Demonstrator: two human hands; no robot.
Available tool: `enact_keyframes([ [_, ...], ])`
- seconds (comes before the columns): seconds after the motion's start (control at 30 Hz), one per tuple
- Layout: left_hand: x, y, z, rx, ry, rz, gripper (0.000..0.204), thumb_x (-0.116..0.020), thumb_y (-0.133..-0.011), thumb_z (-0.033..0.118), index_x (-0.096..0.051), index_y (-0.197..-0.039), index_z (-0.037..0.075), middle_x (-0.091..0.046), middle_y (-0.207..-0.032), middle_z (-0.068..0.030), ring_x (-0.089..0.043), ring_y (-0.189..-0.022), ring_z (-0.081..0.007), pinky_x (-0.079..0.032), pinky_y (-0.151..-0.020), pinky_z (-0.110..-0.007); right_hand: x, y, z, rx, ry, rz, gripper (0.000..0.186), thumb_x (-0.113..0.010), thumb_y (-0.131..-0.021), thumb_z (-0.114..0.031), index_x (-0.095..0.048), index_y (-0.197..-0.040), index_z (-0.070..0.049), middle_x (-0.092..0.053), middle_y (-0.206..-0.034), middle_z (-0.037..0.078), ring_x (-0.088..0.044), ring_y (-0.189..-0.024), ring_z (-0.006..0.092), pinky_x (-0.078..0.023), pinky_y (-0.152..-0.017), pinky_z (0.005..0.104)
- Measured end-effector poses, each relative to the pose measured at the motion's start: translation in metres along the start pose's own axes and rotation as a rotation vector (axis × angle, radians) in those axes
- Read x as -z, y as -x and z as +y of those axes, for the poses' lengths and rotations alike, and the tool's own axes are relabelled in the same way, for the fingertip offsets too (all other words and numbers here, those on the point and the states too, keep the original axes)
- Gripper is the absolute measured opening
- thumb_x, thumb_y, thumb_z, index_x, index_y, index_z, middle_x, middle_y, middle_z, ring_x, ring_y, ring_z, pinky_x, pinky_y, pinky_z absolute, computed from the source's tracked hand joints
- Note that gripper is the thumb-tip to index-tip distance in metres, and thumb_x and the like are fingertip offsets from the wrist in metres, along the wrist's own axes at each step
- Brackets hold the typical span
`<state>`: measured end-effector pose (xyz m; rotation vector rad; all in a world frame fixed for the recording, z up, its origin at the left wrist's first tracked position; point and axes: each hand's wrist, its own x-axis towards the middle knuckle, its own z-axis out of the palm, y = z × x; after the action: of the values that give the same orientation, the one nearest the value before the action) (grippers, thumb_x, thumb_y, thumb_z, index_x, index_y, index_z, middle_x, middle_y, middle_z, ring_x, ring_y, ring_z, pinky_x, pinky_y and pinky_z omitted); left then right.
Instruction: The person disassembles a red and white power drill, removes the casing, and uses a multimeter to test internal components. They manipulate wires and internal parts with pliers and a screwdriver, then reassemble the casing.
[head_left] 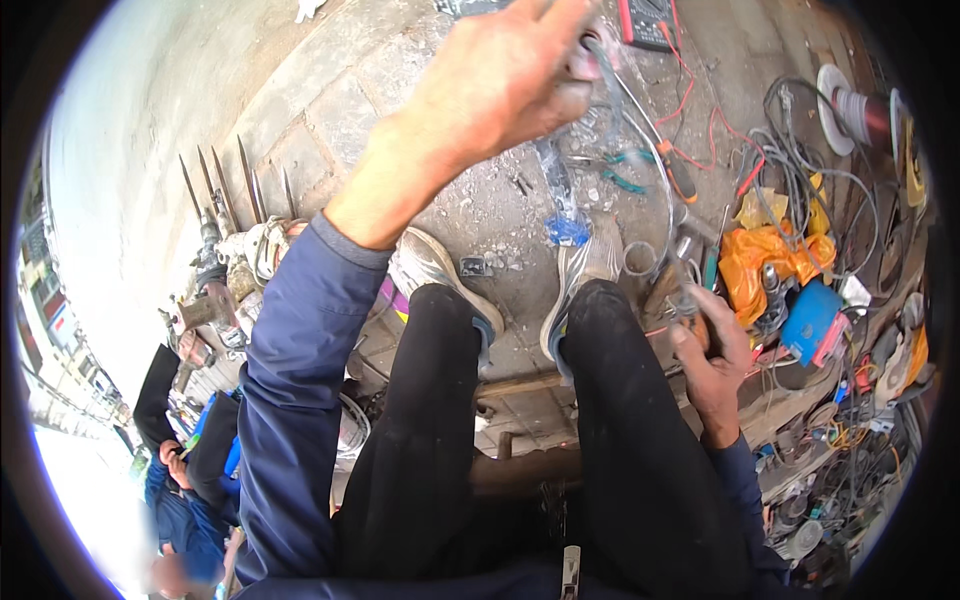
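"Where are my hands?"

"From my seat far away, I see my left hand (510, 85) up at the top. Its fingers are bent in close, and I think they pinch a gray cord (607, 78). It's all smeary there. A pinkish bit (582, 62) shows by the fingertips, but I can't tell what it is."

"And the other one?"

"My right hand (714, 358) is lower, beside my right knee (598, 298). Thumb and finger curve by a brownish thing (684, 302). I can't tell if they squeeze it or only touch it."

"How will the cord feel?"

"Light and bendy, I'd guess. I'd pinch it near its end, because farther along it would flop. It may be dusty and slide a bit. I wouldn't yank it, in case it snaps."

"And the brownish thing?"

"It looks hard, and I think it's heavier. I'd wrap my whole hand around the fat part."

"What's farther out?"

"A screwdriver (679, 174) and teal pliers (625, 183) lie on the ground between my hands. A red and black meter (648, 22) is up near my left hand. Past my right hand are an orange bag (762, 262) and a blue box (811, 322)."
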<state>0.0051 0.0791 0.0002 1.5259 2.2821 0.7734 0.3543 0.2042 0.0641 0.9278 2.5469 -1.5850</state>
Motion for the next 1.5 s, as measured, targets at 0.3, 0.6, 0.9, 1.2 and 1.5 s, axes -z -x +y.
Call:
enact_keyframes([
  [0.3,0.022,0.000,0.012,0.041,-0.028,-0.011,0.081,-0.087,-0.073,0.018,-0.047,-0.141,0.003,-0.068,-0.121,-0.0258,-0.067,-0.110,-0.0470,-0.058,-0.089,-0.049,-0.046,-0.030,0.024,-0.283,-0.248,-0.180,0.043,-0.071,-0.096,-0.015,-0.064,-0.137,0.000,-0.074,-0.115,0.017,-0.069,-0.104,0.0183,-0.052,-0.095,0.0337],
  [0.6,0.019,0.005,0.011,0.028,0.034,0.022,0.078,-0.086,-0.073,0.014,-0.049,-0.141,0.000,-0.069,-0.116,-0.0239,-0.070,-0.107,-0.0421,-0.057,-0.090,-0.045,-0.060,-0.047,0.028,-0.426,-0.567,-0.211,0.042,-0.064,-0.104,-0.014,-0.059,-0.143,0.002,-0.076,-0.105,0.008,-0.058,-0.074,0.0063,-0.047,-0.067,0.0234],
  [0.9,0.016,0.000,-0.003,-0.042,0.074,0.067,0.070,-0.080,-0.077,0.013,-0.053,-0.140,-0.001,-0.071,-0.110,-0.0238,-0.073,-0.102,-0.0412,-0.059,-0.089,-0.044,-0.063,-0.048,0.021,-0.596,-0.701,-0.169,0.041,-0.061,-0.108,-0.022,-0.061,-0.143,0.000,-0.075,-0.095,0.004,-0.055,-0.061,0.0047,-0.040,-0.051,0.0209],
  [1.2,0.021,-0.008,0.004,-0.015,0.106,0.052,0.064,-0.080,-0.080,0.016,-0.056,-0.137,-0.001,-0.072,-0.108,-0.0244,-0.074,-0.097,-0.0399,-0.060,-0.087,-0.043,-0.063,-0.048,0.020,-0.593,-0.713,-0.144,0.037,-0.061,-0.107,-0.018,-0.063,-0.140,0.001,-0.069,-0.093,0.002,-0.052,-0.057,0.0052,-0.037,-0.048,0.0237],
  [1.5,0.018,-0.010,0.003,-0.013,0.135,0.056,0.059,-0.080,-0.082,0.016,-0.057,-0.133,0.000,-0.072,-0.105,-0.0231,-0.074,-0.095,-0.0391,-0.059,-0.084,-0.042,-0.064,-0.046,0.026,-0.556,-0.676,-0.140,0.039,-0.063,-0.107,-0.021,-0.063,-0.140,0.001,-0.073,-0.092,0.004,-0.054,-0.058,0.0048,-0.038,-0.049,0.0216],
])
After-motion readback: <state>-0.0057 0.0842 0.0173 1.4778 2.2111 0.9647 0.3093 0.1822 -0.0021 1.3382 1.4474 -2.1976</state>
